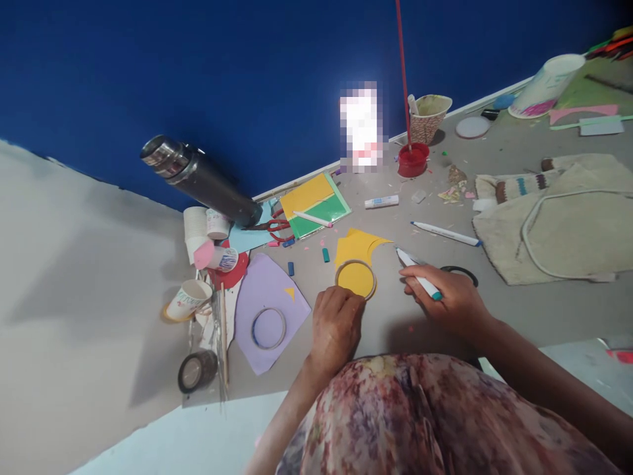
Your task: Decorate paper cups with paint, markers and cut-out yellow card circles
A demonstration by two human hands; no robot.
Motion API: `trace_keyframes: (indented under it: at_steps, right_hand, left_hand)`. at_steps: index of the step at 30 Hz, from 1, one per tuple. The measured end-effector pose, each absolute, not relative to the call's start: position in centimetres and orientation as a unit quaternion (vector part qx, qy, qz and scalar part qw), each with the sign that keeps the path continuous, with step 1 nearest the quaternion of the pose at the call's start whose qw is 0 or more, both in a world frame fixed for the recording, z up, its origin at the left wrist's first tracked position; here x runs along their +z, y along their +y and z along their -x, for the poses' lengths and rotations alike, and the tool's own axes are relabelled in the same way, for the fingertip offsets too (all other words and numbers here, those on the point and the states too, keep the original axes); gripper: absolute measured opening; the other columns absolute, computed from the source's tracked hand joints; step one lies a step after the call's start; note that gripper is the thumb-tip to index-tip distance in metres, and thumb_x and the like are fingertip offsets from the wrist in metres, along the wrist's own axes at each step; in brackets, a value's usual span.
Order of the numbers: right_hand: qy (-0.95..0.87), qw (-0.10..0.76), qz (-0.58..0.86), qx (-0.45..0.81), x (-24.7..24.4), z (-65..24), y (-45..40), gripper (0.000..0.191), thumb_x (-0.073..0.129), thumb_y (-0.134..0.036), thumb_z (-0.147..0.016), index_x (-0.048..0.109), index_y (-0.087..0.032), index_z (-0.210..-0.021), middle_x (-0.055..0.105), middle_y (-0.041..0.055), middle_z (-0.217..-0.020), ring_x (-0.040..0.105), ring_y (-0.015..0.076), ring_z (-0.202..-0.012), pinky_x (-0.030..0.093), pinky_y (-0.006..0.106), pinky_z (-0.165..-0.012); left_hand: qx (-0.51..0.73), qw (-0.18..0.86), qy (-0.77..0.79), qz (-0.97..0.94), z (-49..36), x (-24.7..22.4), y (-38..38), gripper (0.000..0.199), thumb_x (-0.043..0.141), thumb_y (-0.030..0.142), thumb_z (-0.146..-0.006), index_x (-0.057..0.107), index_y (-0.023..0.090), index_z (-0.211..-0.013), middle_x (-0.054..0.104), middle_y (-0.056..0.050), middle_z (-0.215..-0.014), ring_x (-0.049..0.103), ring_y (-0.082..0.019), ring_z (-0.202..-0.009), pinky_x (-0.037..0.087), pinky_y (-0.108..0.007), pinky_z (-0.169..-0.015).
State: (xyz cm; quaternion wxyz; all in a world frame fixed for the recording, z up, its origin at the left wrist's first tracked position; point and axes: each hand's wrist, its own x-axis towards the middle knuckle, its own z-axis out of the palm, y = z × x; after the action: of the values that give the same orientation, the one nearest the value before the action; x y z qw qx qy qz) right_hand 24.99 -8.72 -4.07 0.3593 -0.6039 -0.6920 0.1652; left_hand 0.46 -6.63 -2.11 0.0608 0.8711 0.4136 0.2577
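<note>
My left hand is closed at the near edge of a thin round bangle, which lies flat on a piece of yellow paper. Its curled fingers press ring and paper against the table. In my right hand is a white marker with a teal end, held like a pen. The marker's tip points at the far left, just right of the yellow paper's pointed corner and apart from it. Behind my right hand a dark ring is partly hidden.
Purple paper with a second bangle lies to the left. Beyond stand a dark flask, scissors, coloured sheets and a red pot. A blue-ended marker and cloth bag are at right; paper cups at left.
</note>
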Motion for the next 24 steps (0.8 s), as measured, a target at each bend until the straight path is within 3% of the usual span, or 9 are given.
trace_keyframes:
  at_steps: [24]
  right_hand:
    - [-0.687, 0.358, 0.605, 0.184, -4.01, -24.94, -8.68, 0.025, 0.052, -0.030, -0.100, 0.075, -0.024, -0.108, 0.083, 0.0041, -0.082, 0.079, 0.0207, -0.073, 0.058, 0.029, -0.069]
  left_hand:
    - [0.280, 0.063, 0.410, -0.866, -0.11, -2.34, -6.50, 0.015, 0.064, 0.008, -0.095, 0.070, 0.021, -0.091, 0.069, -0.004, -0.082, 0.061, -0.018, -0.081, 0.043, -0.033, -0.074]
